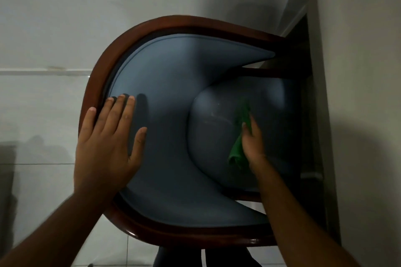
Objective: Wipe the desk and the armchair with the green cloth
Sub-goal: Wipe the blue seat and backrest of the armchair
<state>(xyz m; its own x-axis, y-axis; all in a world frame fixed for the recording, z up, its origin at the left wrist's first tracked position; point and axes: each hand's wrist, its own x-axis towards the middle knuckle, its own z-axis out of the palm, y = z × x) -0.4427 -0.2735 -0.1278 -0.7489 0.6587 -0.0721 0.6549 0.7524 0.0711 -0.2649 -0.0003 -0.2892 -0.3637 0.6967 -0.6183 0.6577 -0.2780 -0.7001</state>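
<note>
Dim room; right hand (253, 143) hides most green cloth (237, 149).

Dim, grainy picture: soft shadows on the floor (43, 28), the green cloth (239, 136) smeared with blur, wide-angle bending at the edges.

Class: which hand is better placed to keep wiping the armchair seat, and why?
Right. The right hand already presses the green cloth on the seat, while the left hand lies flat and empty on the backrest.
</note>
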